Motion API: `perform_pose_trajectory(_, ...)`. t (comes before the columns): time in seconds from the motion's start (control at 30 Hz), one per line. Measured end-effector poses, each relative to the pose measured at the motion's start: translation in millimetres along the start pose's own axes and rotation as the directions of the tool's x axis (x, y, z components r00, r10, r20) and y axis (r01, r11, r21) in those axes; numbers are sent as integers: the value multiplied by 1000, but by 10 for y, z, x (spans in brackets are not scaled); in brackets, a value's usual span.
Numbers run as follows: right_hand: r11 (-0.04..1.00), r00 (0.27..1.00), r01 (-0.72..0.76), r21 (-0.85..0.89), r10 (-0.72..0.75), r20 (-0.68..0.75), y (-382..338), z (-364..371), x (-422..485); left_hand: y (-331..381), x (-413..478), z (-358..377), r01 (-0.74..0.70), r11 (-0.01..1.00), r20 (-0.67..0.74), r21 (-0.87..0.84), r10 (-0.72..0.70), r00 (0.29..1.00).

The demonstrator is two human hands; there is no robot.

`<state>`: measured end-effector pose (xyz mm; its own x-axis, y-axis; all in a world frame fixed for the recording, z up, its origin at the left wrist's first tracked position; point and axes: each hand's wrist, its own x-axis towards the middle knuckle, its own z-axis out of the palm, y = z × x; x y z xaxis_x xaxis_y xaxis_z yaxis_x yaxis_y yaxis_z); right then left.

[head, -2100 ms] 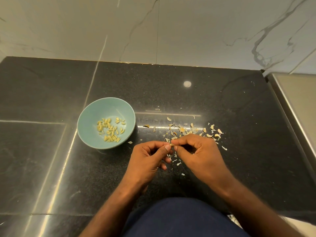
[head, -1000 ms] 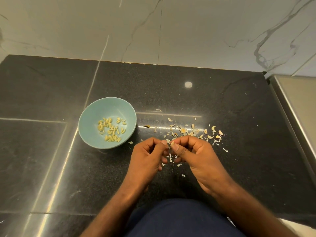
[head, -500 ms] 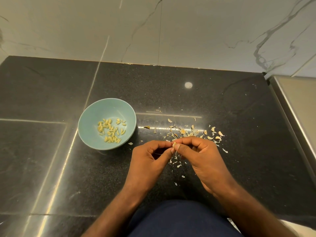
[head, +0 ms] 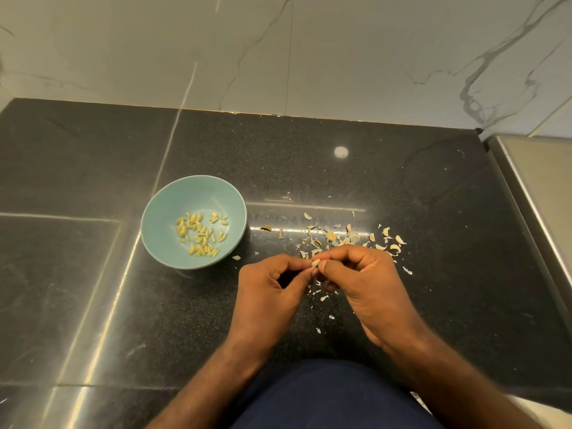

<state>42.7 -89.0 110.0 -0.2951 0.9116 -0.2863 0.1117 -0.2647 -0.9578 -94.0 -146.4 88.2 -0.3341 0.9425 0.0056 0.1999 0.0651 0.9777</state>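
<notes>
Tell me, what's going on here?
A person is shelling seeds by hand. The left hand and right hand both pinch one pale seed at their fingertips above the black counter. Shelled kernels lie in the teal bowl to the left; broken husks are scattered on the counter just beyond the hands.

bowl [head: 161, 239] left on counter [head: 433, 196] | seeds [head: 201, 233] in it | shell bits [head: 349, 238] right of bowl | hands [head: 312, 283] in front, near the bits

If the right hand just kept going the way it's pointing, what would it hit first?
The right hand points leftward and away, so it would meet the left hand at once: both pinch one small seed between them. Beyond that, in line, sits the teal bowl, though depth is hard to judge.
</notes>
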Motion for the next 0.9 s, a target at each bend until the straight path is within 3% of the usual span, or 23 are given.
perform_pose_trajectory(0.23,1000,1000,-4,-5,4,-22,13,10,8,10,35,5,185,956,82,-230,-170,982)
perform_pose_trajectory(0.53,1000,1000,16,-24,-15,20,-10,-21,23,56,45,-21,427,746,251,-511,-346,904)
perform_pose_trajectory(0.63,998,999,39,-57,-38,29,-7,-21,19,75,45,-29,461,700,271,-546,-373,887)
perform_pose_trajectory(0.8,990,997,76,-119,-73,33,22,2,27,63,43,-14,432,744,222,-509,-372,901)
perform_pose_trajectory(0.9,994,997,59,-93,-55,44,22,-13,31,56,46,-16,461,706,253,-538,-387,887)
